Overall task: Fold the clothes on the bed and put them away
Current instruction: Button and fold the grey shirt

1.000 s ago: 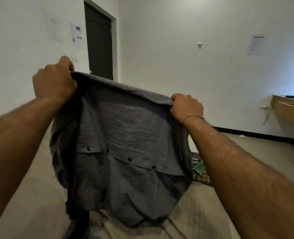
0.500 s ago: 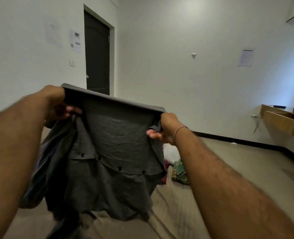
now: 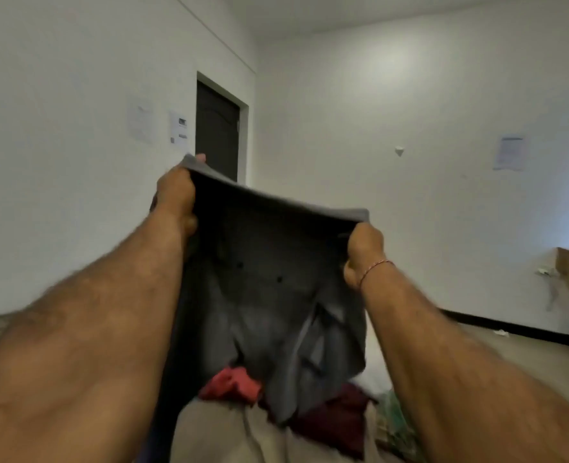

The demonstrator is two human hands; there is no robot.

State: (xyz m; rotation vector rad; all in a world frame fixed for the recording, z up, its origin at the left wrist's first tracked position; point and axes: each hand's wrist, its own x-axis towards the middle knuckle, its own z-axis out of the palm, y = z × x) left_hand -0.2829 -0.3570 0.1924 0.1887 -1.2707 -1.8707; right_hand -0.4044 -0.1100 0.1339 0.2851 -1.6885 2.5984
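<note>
Grey shirt (image 3: 269,295) held aloft, top edge gripped by left hand (image 3: 176,192), right hand (image 3: 365,248)

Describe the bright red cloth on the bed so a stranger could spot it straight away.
Start at the grey shirt held up in mid-frame by both hands. Drop to its hanging hem: the red cloth lies bunched on the bed just below it. It is brighter than the maroon cloth to its right.

left hand (image 3: 175,192): raised, fingers curled, gripping cloth edge | right hand (image 3: 365,248): lower, fingers curled, gripping opposite edge | both arms extended forward
</note>
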